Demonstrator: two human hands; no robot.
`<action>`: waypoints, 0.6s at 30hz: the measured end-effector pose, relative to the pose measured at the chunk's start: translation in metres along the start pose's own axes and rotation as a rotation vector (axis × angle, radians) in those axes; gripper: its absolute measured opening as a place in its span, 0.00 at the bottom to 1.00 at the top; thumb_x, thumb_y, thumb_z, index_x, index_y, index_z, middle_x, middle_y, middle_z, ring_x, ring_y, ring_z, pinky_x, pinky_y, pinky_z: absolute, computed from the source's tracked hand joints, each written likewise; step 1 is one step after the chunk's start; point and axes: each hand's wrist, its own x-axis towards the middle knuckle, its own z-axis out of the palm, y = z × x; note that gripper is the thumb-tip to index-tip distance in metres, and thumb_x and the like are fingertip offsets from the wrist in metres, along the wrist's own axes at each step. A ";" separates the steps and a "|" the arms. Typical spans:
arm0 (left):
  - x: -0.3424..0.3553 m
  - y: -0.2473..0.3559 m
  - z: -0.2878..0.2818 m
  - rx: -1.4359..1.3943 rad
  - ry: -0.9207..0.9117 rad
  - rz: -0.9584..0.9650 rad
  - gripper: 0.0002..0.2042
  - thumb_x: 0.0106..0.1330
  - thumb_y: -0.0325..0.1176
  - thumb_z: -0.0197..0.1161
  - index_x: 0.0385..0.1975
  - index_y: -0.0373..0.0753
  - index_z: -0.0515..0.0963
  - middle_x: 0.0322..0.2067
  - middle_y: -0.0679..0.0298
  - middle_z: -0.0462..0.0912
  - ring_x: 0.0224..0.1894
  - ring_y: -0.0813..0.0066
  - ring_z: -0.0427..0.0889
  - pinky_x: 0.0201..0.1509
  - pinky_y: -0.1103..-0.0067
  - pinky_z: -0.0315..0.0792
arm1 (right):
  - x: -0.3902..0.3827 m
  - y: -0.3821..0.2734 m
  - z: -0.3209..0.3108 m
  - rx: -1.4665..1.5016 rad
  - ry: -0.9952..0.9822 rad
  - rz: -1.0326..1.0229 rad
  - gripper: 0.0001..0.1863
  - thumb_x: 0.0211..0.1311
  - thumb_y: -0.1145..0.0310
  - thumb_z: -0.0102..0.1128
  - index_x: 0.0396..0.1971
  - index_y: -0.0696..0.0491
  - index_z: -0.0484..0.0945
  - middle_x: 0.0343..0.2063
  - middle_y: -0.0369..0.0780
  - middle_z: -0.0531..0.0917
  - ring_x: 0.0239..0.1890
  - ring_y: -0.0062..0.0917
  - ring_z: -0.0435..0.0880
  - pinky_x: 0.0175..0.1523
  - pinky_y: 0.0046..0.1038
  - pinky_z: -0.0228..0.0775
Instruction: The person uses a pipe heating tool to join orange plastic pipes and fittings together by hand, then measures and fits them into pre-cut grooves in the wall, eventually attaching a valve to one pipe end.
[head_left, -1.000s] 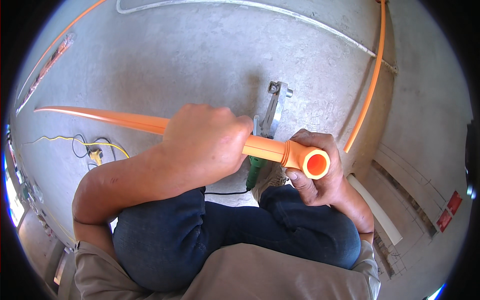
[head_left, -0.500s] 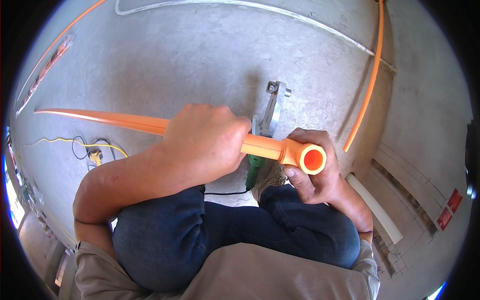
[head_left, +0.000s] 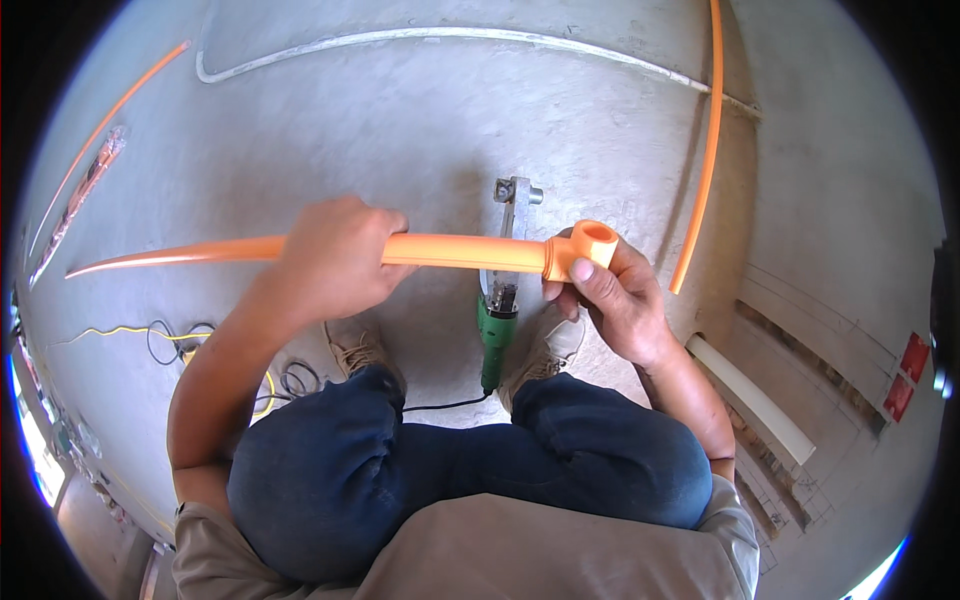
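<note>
On the far left, an orange pipe (head_left: 130, 92) runs slantwise over the grey floor (head_left: 330, 130), with a clear-wrapped bundle (head_left: 79, 203) just beside it on the nearer side. A yellow cable (head_left: 140, 328) trails nearer, partly hidden by the person's forearm. The long orange pipe being handled (head_left: 465, 251) stretches from the left across the middle, raised in front of the person, its left end tapering away. The left hand (head_left: 340, 258) is wrapped around this pipe in a closed grip, knuckles toward the far side. Below and nearer are a beige left shoe (head_left: 362, 348) and the dark blue jeans (head_left: 320, 480) over bent knees. Far off, a white bent pipe (head_left: 430, 34) spans the scene.

In the middle, behind the held pipe, stands a green-handled tool (head_left: 495, 340) with a metal head, its black cord (head_left: 445, 407) running left. The beige right shoe (head_left: 545, 352) is just right of it. At the held pipe's right end sits an orange tee fitting (head_left: 562, 259), one round opening turned up; how deeply the pipe is seated cannot be told. The right hand (head_left: 630, 305) pinches the fitting, thumb on the near side, fingers partly hidden behind. Farther right, another orange pipe (head_left: 706, 165) runs from far to near, and a thick white pipe (head_left: 755, 402) lies nearer.
</note>
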 end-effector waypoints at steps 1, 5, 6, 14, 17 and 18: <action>-0.001 -0.001 0.004 0.021 0.025 0.009 0.09 0.56 0.35 0.72 0.28 0.36 0.84 0.20 0.51 0.82 0.28 0.47 0.82 0.36 0.59 0.76 | -0.002 0.000 0.004 0.006 0.017 0.021 0.18 0.78 0.57 0.57 0.54 0.56 0.73 0.32 0.35 0.80 0.31 0.15 0.75 0.36 0.20 0.69; -0.003 0.003 0.007 0.094 0.063 0.005 0.07 0.55 0.32 0.71 0.29 0.37 0.84 0.21 0.52 0.83 0.28 0.47 0.83 0.36 0.59 0.76 | -0.004 0.002 0.008 0.050 0.038 0.023 0.18 0.79 0.60 0.54 0.54 0.60 0.73 0.31 0.38 0.77 0.28 0.17 0.68 0.32 0.21 0.61; -0.004 0.004 0.008 0.092 0.061 0.006 0.07 0.55 0.32 0.71 0.29 0.37 0.84 0.21 0.52 0.83 0.28 0.47 0.83 0.36 0.59 0.76 | -0.005 0.001 0.011 0.022 0.063 0.013 0.17 0.78 0.60 0.54 0.54 0.60 0.72 0.31 0.38 0.76 0.28 0.17 0.68 0.32 0.21 0.60; -0.008 0.013 0.010 0.136 0.159 0.019 0.05 0.54 0.31 0.71 0.27 0.38 0.84 0.19 0.52 0.82 0.25 0.49 0.83 0.32 0.60 0.77 | -0.011 -0.002 0.008 -0.064 0.060 -0.073 0.17 0.77 0.61 0.54 0.54 0.59 0.71 0.30 0.39 0.75 0.27 0.16 0.68 0.30 0.21 0.59; -0.009 0.017 0.011 0.137 0.159 0.013 0.06 0.57 0.33 0.71 0.26 0.38 0.84 0.19 0.52 0.82 0.24 0.49 0.83 0.31 0.61 0.77 | -0.013 -0.003 0.008 -0.047 0.055 -0.082 0.14 0.78 0.63 0.56 0.51 0.58 0.73 0.30 0.34 0.77 0.29 0.14 0.73 0.33 0.20 0.66; -0.009 0.017 0.012 0.138 0.158 0.013 0.06 0.57 0.33 0.71 0.26 0.38 0.84 0.19 0.52 0.82 0.24 0.49 0.83 0.31 0.61 0.77 | -0.013 -0.002 0.009 -0.037 0.072 -0.084 0.14 0.77 0.64 0.56 0.51 0.58 0.72 0.30 0.34 0.77 0.29 0.14 0.73 0.33 0.20 0.66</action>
